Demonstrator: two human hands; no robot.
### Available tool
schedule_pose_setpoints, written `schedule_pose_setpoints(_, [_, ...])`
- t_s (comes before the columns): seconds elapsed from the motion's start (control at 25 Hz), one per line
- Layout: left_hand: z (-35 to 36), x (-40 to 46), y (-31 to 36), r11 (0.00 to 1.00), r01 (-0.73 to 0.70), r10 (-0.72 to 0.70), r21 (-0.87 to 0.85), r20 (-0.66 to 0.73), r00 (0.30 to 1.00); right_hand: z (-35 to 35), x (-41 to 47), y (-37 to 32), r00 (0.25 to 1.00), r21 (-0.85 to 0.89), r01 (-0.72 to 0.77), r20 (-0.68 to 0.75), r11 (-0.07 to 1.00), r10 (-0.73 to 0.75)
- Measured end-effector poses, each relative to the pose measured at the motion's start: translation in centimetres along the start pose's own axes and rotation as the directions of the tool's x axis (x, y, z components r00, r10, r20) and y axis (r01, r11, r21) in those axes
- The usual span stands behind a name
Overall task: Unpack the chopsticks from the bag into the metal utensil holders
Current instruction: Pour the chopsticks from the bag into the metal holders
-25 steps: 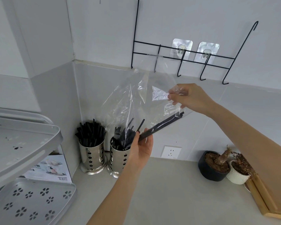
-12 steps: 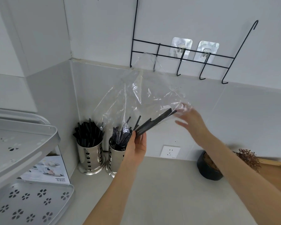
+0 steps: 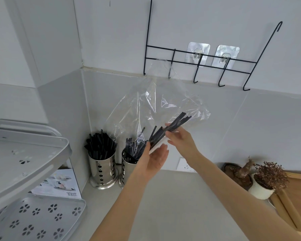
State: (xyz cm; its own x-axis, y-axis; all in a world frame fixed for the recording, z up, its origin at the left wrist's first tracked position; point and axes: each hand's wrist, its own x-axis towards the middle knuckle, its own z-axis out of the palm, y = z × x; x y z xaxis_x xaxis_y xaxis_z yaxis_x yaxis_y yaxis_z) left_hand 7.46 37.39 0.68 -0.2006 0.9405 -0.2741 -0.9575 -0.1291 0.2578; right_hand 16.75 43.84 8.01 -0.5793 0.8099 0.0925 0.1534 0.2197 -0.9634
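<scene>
A clear plastic bag (image 3: 151, 103) hangs in the air above the counter corner, with a bundle of black chopsticks (image 3: 170, 128) slanting out of it. My left hand (image 3: 155, 159) grips the lower end of the bundle through the bag. My right hand (image 3: 180, 140) pinches the same bundle near its middle. Two perforated metal utensil holders stand in the corner below: the left holder (image 3: 102, 168) is full of black chopsticks, and the right holder (image 3: 127, 168), partly hidden behind my left hand, also holds several.
A grey tiered dish rack (image 3: 26, 164) with a printed box under it fills the left side. A black wire hook rack (image 3: 207, 64) hangs on the wall. Two small potted plants (image 3: 261, 180) and a wooden board (image 3: 295, 200) sit at the right. A wall socket (image 3: 183, 164) lies behind my arms.
My right hand let go of the bag's upper edge, dropped down and closed on the chopstick bundle near my left hand. The bag's top now sags loose.
</scene>
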Motion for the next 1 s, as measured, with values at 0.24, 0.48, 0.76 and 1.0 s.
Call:
schedule_pose_setpoints(0.24, [2.4, -4.0, 3.4, 0.405, 0.155, 0.122, 0.901, -0.222, 0.968, 0.5, 0.5, 0.5, 0.997, 0.069, 0.01, -0.077, 0.998, -0.005])
schedule_pose_setpoints(0.48, [4.9, -4.2, 11.0, -0.2, -0.222, 0.736, 0.954, 0.296, 0.609, 0.3, 1.2, 1.0, 0.998, 0.097, 0.017, -0.056, 0.995, -0.012])
schedule_pose_setpoints(0.76, [4.6, -0.4, 15.7, -0.345, -0.053, 0.713, 0.937, 0.298, 0.635, -0.1, 2.4, 1.9, 1.0, 0.114, -0.014, -0.006, 0.993, 0.015])
schedule_pose_setpoints(1.0, [3.4, -0.9, 15.5, -0.263, -0.076, 0.751, 0.962, 0.253, 0.61, -0.6, 2.6, 2.2, 1.0, 0.117, -0.03, 0.004, 0.993, 0.029])
